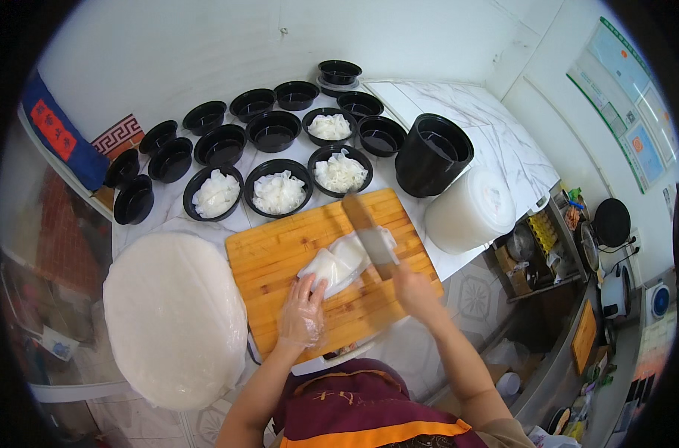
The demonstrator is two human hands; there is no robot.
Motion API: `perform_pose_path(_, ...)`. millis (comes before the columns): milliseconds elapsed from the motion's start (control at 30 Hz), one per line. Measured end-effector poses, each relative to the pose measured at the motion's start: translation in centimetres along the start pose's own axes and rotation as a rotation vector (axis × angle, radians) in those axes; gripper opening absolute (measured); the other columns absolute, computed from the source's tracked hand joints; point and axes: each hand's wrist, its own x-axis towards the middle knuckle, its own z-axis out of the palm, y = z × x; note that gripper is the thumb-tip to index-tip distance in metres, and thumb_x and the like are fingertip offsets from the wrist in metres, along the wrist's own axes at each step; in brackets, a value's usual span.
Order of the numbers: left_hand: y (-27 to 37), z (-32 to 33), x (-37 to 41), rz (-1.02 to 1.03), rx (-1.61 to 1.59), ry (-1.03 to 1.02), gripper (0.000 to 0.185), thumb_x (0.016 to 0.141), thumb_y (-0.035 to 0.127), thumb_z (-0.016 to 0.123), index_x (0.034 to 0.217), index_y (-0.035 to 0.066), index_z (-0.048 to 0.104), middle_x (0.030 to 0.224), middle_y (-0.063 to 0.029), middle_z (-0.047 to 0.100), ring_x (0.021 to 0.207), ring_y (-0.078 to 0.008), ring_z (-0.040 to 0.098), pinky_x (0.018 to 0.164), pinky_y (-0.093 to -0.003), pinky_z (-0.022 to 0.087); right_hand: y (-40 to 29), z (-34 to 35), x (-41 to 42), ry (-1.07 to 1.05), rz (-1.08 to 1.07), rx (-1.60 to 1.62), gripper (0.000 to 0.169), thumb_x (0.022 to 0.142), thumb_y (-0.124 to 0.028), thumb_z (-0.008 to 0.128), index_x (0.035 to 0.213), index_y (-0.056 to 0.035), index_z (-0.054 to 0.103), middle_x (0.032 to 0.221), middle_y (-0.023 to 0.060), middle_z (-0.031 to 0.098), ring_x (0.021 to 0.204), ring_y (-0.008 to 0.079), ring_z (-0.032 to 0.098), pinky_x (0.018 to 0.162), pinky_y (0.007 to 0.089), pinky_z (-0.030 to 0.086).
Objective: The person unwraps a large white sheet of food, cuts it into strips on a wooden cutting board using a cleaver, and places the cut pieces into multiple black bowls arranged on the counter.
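Note:
A folded white noodle sheet (pixel 335 266) lies slantwise on a wooden cutting board (pixel 278 252). My left hand (pixel 303 316), in a clear plastic glove, holds the sheet's near left end against the board. My right hand (pixel 420 294) grips the handle of a cleaver (pixel 374 241). The blade, blurred by motion, crosses the right part of the sheet and hides some of it. Beyond the board, black plastic bowls hold white noodle strips: one left (pixel 213 193), one in the middle (pixel 279 187), one right (pixel 342 171) and one farther back (pixel 328 125).
A large round white stack under plastic film (pixel 174 319) stands left of the board. On the right are a stack of black bowls (pixel 433 157) and a translucent lidded tub (pixel 471 210). Several bowls without noodles, such as one (pixel 273 131), stand towards the wall. Shelves (pixel 546 246) hold kitchenware.

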Motion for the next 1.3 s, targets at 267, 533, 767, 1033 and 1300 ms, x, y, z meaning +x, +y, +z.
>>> perform_pose_path(267, -0.1, -0.3, -0.2, -0.03, -0.027, -0.008, 0.046, 0.075, 0.008, 0.055, 0.121, 0.009, 0.052, 0.125, -0.0163, 0.045, 0.116, -0.0343, 0.045, 0.102, -0.0463, 0.035, -1.6, -0.9, -1.2, -0.013, -0.054, -0.037, 0.019, 0.089, -0.018, 0.049, 0.088, 0.0009, 0.046, 0.062, 0.0269, 0.057, 0.057, 0.0458, 0.055, 0.053, 0.0541, 0.043)
perform_pose_path(533, -0.1, -0.2, -0.2, -0.06, -0.026, -0.017, 0.043, 0.077, 0.009, 0.055, 0.119, 0.009, 0.053, 0.125, -0.0162, 0.045, 0.116, -0.0349, 0.044, 0.102, -0.0461, 0.035, -3.1, -1.6, -2.2, -0.082, 0.048, 0.006, 0.018, 0.089, -0.017, 0.049, 0.091, 0.0012, 0.049, 0.071, 0.0272, 0.058, 0.068, 0.0446, 0.057, 0.061, 0.0521, 0.044)
perform_pose_path(767, -0.3, -0.3, 0.1, -0.03, -0.038, 0.001, 0.042, 0.076, 0.009, 0.056, 0.118, 0.009, 0.054, 0.125, -0.0166, 0.046, 0.115, -0.0353, 0.045, 0.1, -0.0465, 0.036, -1.7, 2.1, -2.5, -0.086, -0.008, -0.046, 0.018, 0.089, -0.017, 0.049, 0.089, 0.0014, 0.048, 0.068, 0.0261, 0.057, 0.062, 0.0437, 0.056, 0.055, 0.051, 0.044)
perform_pose_path(1033, -0.3, -0.3, 0.3, -0.01, -0.022, 0.019, 0.041, 0.077, 0.01, 0.057, 0.118, 0.01, 0.054, 0.123, -0.0137, 0.048, 0.113, -0.033, 0.047, 0.095, -0.044, 0.041, -3.3, 4.3, -2.0, -0.039, -0.108, -0.081, 0.022, 0.088, -0.017, 0.051, 0.094, 0.0035, 0.048, 0.056, 0.0225, 0.056, 0.051, 0.0415, 0.056, 0.049, 0.051, 0.044)
perform_pose_path(1300, -1.3, 0.5, -0.2, -0.25, -0.356, 0.259, 0.032, 0.076, 0.001, 0.056, 0.108, 0.007, 0.058, 0.104, -0.013, 0.06, 0.082, -0.0296, 0.061, 0.072, -0.036, 0.049, -7.1, 1.2, -2.1, -0.018, -0.093, -0.017, 0.017, 0.089, -0.016, 0.049, 0.087, 0.0004, 0.045, 0.055, 0.0234, 0.054, 0.05, 0.0427, 0.054, 0.049, 0.0534, 0.043)
